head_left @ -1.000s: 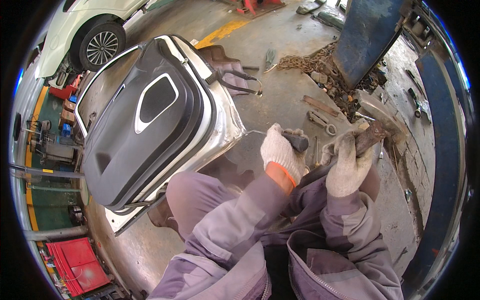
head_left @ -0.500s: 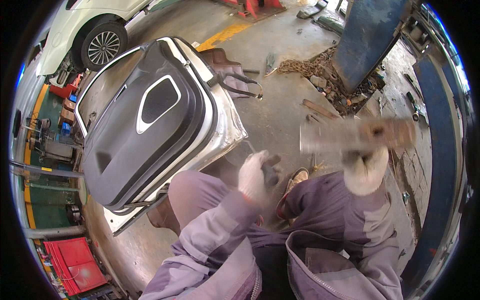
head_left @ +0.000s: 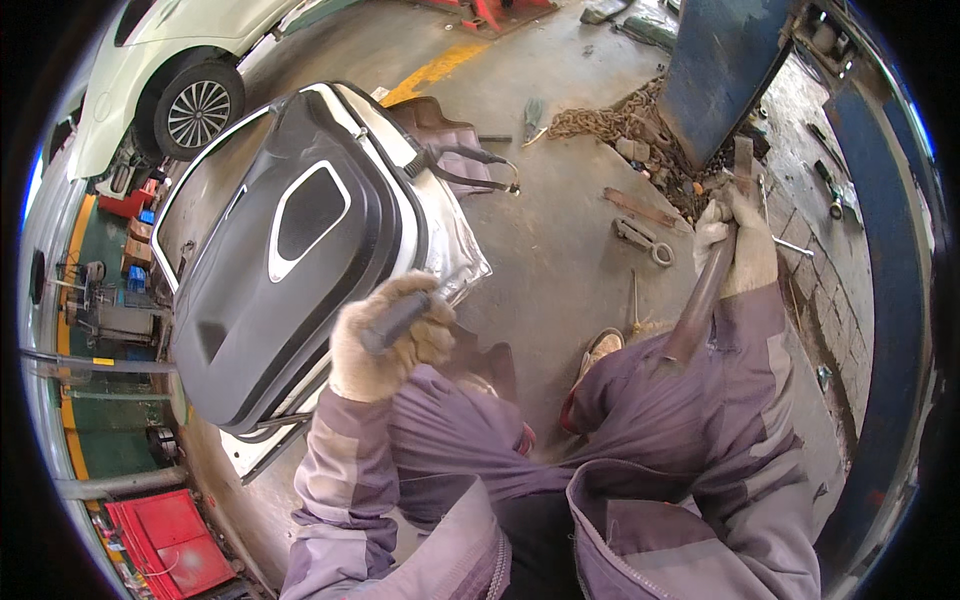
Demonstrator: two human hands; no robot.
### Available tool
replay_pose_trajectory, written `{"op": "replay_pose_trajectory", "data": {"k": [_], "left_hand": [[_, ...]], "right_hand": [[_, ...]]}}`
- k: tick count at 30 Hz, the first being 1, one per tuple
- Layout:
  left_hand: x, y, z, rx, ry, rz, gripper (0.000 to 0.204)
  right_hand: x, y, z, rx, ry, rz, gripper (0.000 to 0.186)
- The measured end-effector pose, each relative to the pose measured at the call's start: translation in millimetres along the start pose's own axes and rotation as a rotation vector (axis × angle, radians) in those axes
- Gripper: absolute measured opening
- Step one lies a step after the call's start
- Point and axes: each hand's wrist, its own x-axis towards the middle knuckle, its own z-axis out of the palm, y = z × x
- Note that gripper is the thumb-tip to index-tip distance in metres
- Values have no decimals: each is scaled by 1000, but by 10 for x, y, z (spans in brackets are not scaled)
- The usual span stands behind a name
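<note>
My left hand (head_left: 390, 345), in a pale knit glove, grips a black handle (head_left: 400, 318) near the lower edge of a white car door (head_left: 475, 268) with a black inner panel (head_left: 250, 310). A blurred thin metal part seems to extend from the handle. My right hand (head_left: 735, 235), gloved, is closed around a long rusty metal bar (head_left: 688, 330) that points away from me, its lower end by my right thigh. A metal tool with a ring end (head_left: 657, 250) and a rusty flat strip (head_left: 640, 207) lie on the floor left of that hand.
A white car's wheel (head_left: 198, 115) is at upper left. Red metal box (head_left: 165, 540) at lower left. Rusty chains (head_left: 590, 120) lie by a blue steel post (head_left: 720, 60). Another blue beam (head_left: 865, 300) runs down the right. My shoe (head_left: 605, 348) is on the floor (head_left: 540, 260).
My left hand with the black-handled tool has moved left toward the door. My right hand has shifted up and right, turning the bar from crosswise to pointing away from me.
</note>
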Motion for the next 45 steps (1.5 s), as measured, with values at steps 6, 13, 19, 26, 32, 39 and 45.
{"op": "replay_pose_trajectory", "data": {"k": [6,13,19,26,32,39,45], "left_hand": [[-29,-46,77,547,40,295,61],[159,-239,334,1759,210,842,49],[224,-903,194,832,53,861,20],[694,-1073,593,1107,-495,1068,16],[936,-1163,481,1109,-482,1049,17],[938,-1146,421,1022,-417,990,13],[868,-967,461,1106,-431,894,14]], "right_hand": [[-442,479,76,-313,-1,55,19],[-783,576,-236,-188,52,374,21],[-855,564,-72,-168,-7,343,29],[-857,576,-69,-194,-8,300,36],[-775,587,-177,-214,-20,357,32],[-773,640,-124,-295,0,350,33],[-792,645,-77,-321,0,359,33]]}}
